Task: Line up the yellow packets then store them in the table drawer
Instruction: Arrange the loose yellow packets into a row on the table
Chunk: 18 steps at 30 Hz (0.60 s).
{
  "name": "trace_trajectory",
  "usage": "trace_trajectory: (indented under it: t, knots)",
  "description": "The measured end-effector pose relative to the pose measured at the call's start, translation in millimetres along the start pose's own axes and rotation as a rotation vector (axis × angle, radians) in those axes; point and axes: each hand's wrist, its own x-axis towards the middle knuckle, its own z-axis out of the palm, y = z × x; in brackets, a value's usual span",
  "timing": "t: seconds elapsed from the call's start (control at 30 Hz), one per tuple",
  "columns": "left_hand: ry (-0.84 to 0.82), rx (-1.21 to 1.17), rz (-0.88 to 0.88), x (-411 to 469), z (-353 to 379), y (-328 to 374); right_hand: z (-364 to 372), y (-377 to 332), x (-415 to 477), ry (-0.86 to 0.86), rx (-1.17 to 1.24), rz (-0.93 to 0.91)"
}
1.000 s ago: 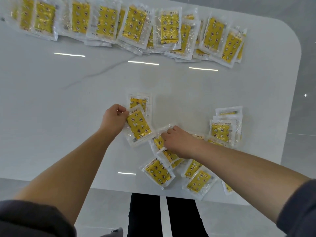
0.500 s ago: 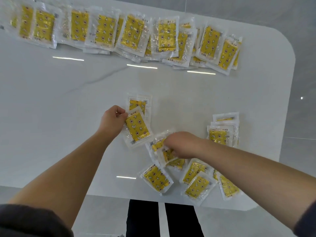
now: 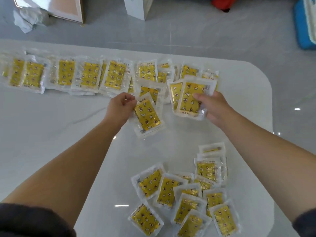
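Yellow pkts (image 3: 147,117): L hand (image 3: 119,108) pinches 2, R hand (image 3: 215,108) grips 2; maybe 12 lie loose nearby.

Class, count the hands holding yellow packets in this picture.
2. The left hand grips a tilted packet mid-table; the right hand grips overlapping packets to its right. No other hands show.

The white, glossy bench (image 3: 51,125) had a rounded far corner and reflected strip lights. Beyond it lay a grey polished tile floor (image 3: 205,31). On the floor stood an open box (image 3: 65,7) beside crumpled wrapping (image 3: 27,17), a white box (image 3: 136,6), a red object (image 3: 222,3) and a blue object (image 3: 302,23).
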Motion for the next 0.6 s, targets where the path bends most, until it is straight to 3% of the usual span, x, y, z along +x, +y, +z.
trace_trajectory:
  t: [0.13, 0.27, 0.43, 0.6]
  knots:
    - [-0.031, 0.019, 0.085, 37.1, 27.6, 34.6, -11.0, -16.7, 22.7, 0.093, 0.226, 0.008]
    - [-0.019, 0.114, 0.142, 68.5, 52.8, 55.6, -22.5, -24.2, 47.7, 0.178, 0.234, 0.046]
    - [0.058, 0.512, 0.189, 85.2, 69.8, 60.9, -29.1, -24.4, 66.7, 0.239, 0.019, 0.020]
    - [0.143, 0.822, 0.351, 84.2, 66.4, 63.4, -37.3, -22.0, 67.8, 0.300, -0.259, -0.071]
